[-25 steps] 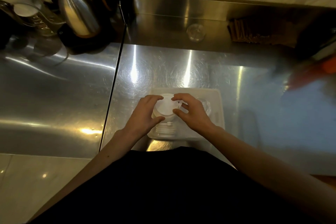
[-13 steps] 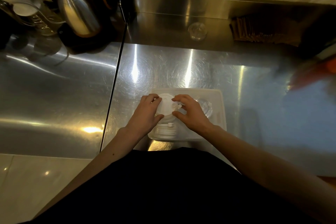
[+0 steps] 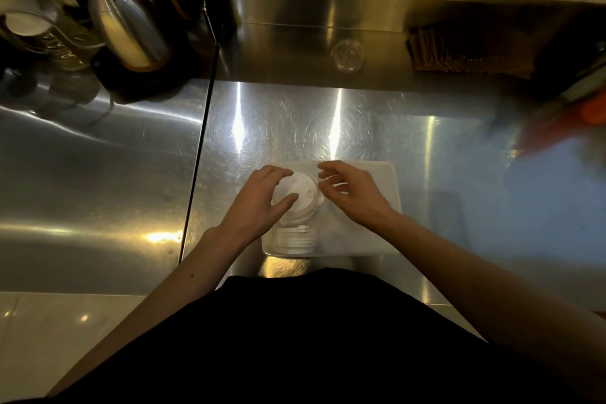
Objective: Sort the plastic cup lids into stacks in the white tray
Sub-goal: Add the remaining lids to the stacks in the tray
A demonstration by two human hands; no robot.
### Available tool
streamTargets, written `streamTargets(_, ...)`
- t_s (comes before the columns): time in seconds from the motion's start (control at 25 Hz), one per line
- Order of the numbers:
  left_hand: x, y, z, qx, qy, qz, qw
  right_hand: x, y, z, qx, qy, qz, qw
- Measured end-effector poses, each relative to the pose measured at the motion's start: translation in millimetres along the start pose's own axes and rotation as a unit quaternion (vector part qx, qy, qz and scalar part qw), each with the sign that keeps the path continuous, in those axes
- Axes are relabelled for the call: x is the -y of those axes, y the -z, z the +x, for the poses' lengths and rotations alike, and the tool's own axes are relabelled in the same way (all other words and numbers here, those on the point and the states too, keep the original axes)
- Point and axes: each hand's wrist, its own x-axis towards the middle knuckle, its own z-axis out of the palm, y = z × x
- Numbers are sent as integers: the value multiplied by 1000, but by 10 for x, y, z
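A white tray (image 3: 390, 180) is set on a steel worktop (image 3: 328, 115). At its left side a stack of white lids (image 3: 301, 192) is clasped by the left hand (image 3: 262, 203), grip curled round it. The right hand (image 3: 354, 193) is held just beside, grip loosely spread. Stacking seems under way; another lid must be aligned on top.

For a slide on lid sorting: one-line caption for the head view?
Left hand grips a stack of white lids in the white tray; right hand hovers open beside it.

Dim, warm light; streaky glare on the steel counter (image 3: 295, 121), right edge blurred.
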Motion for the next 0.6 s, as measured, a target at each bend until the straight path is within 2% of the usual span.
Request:
streamTargets(0.24,-233,145,459,-37,-8,-22,999,181,340,308,-51,-13,43,998)
streamTargets(0.6,-415,156,1401,2,-2,33,999,192,855,985,-94,-35,-51,994)
